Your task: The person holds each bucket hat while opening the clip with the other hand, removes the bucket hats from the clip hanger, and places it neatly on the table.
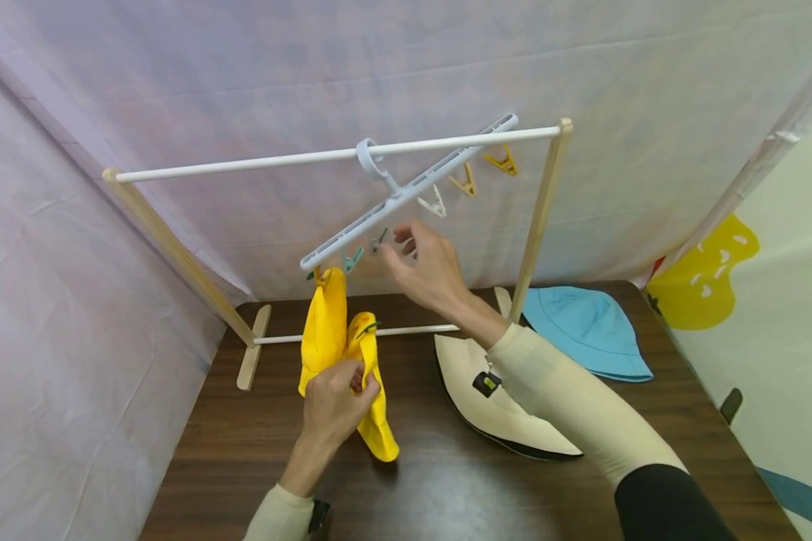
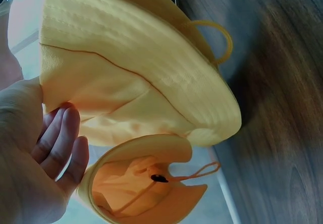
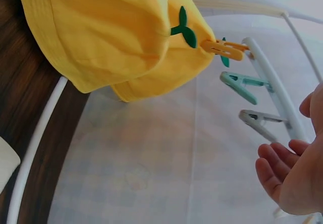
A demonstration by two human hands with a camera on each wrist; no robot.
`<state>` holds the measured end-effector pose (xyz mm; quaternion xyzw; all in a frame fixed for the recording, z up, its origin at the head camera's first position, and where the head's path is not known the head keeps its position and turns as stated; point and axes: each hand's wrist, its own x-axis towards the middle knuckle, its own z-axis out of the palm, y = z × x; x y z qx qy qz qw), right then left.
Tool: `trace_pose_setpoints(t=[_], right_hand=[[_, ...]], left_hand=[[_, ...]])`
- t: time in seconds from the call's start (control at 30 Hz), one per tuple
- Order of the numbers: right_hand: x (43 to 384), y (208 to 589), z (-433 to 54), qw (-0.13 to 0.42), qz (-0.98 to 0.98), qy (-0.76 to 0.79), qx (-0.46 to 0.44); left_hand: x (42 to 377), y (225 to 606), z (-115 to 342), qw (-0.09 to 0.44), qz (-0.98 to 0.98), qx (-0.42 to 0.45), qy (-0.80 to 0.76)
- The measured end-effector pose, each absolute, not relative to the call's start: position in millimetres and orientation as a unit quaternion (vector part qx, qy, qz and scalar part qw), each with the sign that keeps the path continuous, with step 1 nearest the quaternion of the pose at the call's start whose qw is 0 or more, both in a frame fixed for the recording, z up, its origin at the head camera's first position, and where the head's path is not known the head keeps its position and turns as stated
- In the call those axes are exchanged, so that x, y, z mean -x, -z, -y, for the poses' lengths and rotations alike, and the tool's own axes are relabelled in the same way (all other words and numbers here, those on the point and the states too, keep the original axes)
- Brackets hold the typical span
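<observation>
Below the tilted grey hanger (image 1: 395,201), my left hand (image 1: 338,394) pinches the fabric of a yellow hat (image 1: 379,422). My right hand (image 1: 428,264) is up beside the hanger, thumb and fingers apart and loosely curled, holding nothing, near a grey clip (image 3: 262,122). Next along hangs a green clip (image 3: 244,84), then an orange clip (image 3: 222,49) grips a second yellow hat (image 1: 325,319), just beside the one I hold. A white clip (image 1: 436,204), a beige clip (image 1: 468,183) and a yellow clip (image 1: 507,163) hang from the other half. The hanger hooks over a white bar (image 1: 257,162); on the brown table (image 1: 440,496) lie a cream hat (image 1: 504,417) and a blue hat (image 1: 585,327).
</observation>
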<state>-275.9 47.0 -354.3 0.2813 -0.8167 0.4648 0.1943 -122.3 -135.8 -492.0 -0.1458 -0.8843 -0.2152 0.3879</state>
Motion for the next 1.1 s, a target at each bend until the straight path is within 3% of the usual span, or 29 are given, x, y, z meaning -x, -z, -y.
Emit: trace_pose_setpoints(t=[0.4,0.87,1.1], right_hand=[[269.0,340.5,-70.3,0.302,0.789,-0.394,-0.36],[291.1,324.5,-91.5,0.445,0.728,-0.271,-0.445],[301.7,317.6,-97.9,0.466,0.731,-0.196,-0.458]], left_hand=[[121.1,505.1,138.8,0.382,0.877,0.176,0.233],[116.3,518.9,133.8,0.355,0.887,0.183,0.23],[110.7,519.3,129.6,0.318,0.906,0.172,0.22]])
